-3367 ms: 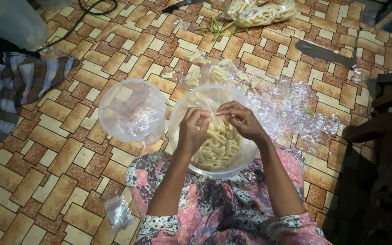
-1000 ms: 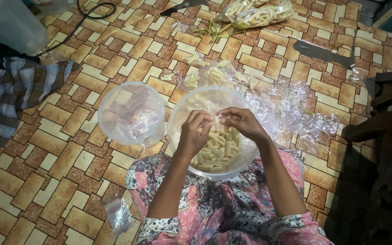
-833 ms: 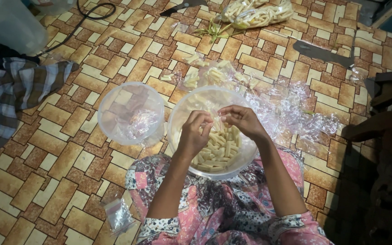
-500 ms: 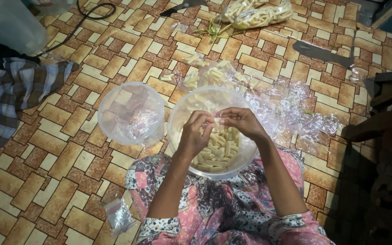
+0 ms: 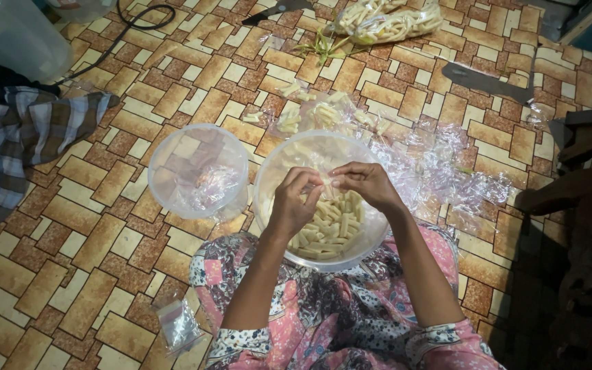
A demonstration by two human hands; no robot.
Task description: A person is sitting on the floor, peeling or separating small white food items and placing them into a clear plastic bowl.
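Note:
A clear plastic bowl [image 5: 268,171] rests on my lap, half full of pale short snack sticks [image 5: 327,229]. Both hands hover over it, fingertips meeting. My left hand [image 5: 294,204] and my right hand [image 5: 366,183] pinch a small clear wrapper with a snack stick [image 5: 326,181] between them. Whether the piece is wrapped or bare I cannot tell.
A clear round lid or second bowl [image 5: 197,171] lies on the tiled floor to the left. Crumpled clear wrappers [image 5: 440,171] and loose sticks [image 5: 323,113] lie beyond the bowl. A bag of sticks [image 5: 388,20] sits far back. Checked cloth [image 5: 29,137] lies left, a small packet [image 5: 178,325] near my knee.
My hands stay over the bowl, fingers working the small wrapper; they have shifted only slightly. The bowl and floor items have not moved.

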